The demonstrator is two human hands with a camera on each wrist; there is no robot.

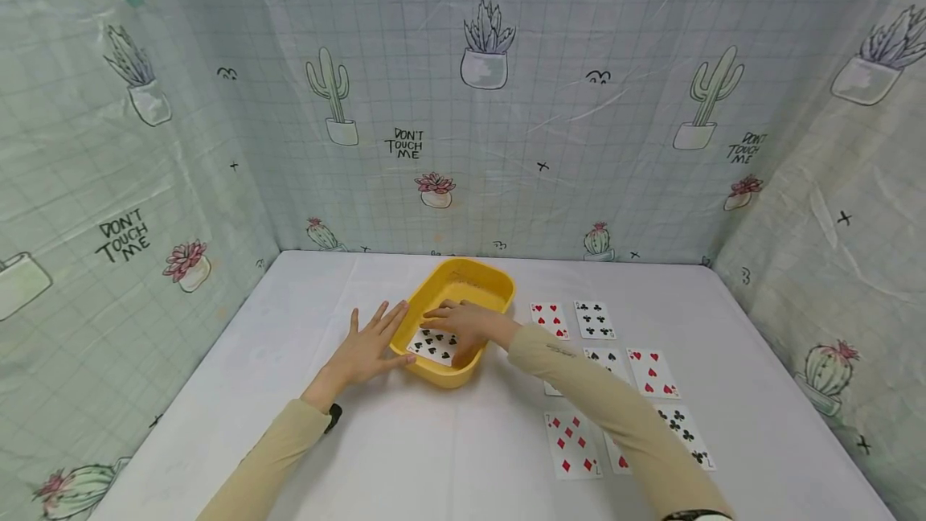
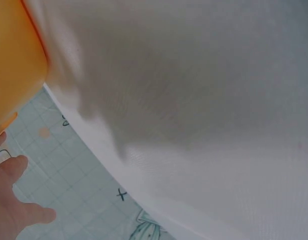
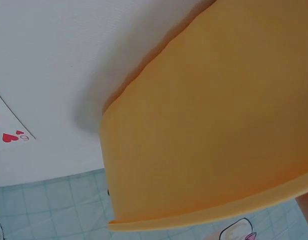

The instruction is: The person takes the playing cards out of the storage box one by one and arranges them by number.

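Observation:
A yellow plastic tray (image 1: 473,272) stands on the white table. Inside its near end lies a playing card with black spades (image 1: 432,346), partly covered by my right hand (image 1: 466,326). The right thumb is at the card's right edge, and the fingers curl over its far edge. My left hand (image 1: 367,350) is spread, its fingertips resting against the tray's left rim and its thumb at the near corner. In the left wrist view, part of the left hand (image 2: 8,200) shows below the tray's side (image 2: 16,65). The tray's wall (image 3: 209,125) hides the right fingers from the right wrist view.
Several face-up cards lie right of the tray, among them a seven of diamonds (image 1: 573,445), a hearts card (image 1: 653,374) and a clubs card (image 1: 595,320). The right sleeve (image 1: 608,408) crosses above some of them. A patterned cloth (image 1: 405,215) hangs behind the table.

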